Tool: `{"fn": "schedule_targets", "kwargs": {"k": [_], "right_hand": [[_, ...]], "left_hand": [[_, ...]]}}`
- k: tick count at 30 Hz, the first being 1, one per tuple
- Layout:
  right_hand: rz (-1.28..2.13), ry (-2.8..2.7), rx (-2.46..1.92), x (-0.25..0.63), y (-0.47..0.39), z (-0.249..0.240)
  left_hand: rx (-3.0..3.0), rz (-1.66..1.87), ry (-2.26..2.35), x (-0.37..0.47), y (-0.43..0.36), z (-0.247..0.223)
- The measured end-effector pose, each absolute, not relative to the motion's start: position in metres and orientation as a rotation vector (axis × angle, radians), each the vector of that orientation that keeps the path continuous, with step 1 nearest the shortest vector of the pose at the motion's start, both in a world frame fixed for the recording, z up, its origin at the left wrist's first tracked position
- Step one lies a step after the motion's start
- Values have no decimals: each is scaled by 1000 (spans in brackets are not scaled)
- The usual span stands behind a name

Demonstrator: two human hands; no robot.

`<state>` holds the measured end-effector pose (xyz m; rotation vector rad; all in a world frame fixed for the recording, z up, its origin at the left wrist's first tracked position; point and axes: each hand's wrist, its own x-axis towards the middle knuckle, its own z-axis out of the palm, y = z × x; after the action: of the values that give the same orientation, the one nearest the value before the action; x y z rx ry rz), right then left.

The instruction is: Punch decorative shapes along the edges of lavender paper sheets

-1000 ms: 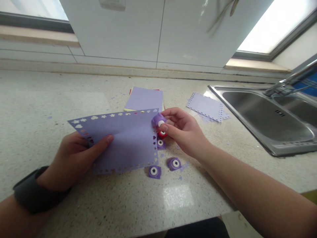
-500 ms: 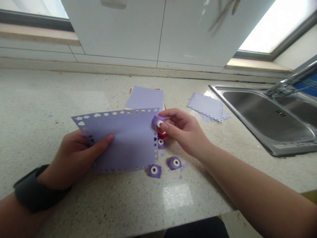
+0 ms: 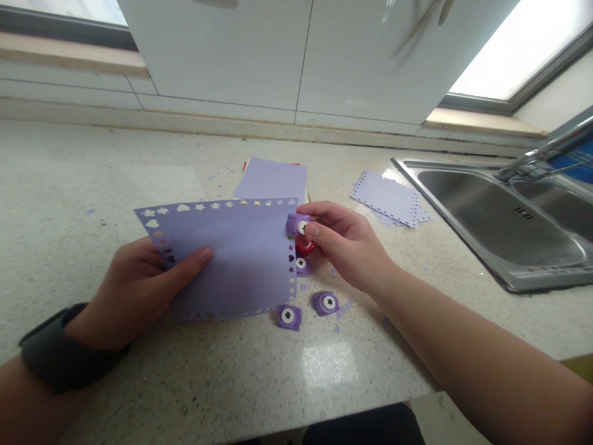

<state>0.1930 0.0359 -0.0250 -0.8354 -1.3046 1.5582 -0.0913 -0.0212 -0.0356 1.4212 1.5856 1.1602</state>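
left hand [image 3: 155, 287] pinches the punched purple sheet [image 3: 231, 259]; right hand's grip [image 3: 308, 226] is closed on a purple punch [image 3: 297, 224] at its edge.

No text, label, brand, number or sign can be read

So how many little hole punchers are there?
5 in view: a purple puncher in the right hand, a red one just below, a purple one partly behind the paper, two nearer ones, also purple. The paper may hide more.
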Motion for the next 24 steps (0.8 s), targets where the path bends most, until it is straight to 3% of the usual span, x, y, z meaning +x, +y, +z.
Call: {"fn": "schedule_targets", "kwargs": {"k": [24], "right_hand": [[1540,-1337,-795,194,38,-30]], "left_hand": [[1457,1215,1518,-96,-19,-45]]}}
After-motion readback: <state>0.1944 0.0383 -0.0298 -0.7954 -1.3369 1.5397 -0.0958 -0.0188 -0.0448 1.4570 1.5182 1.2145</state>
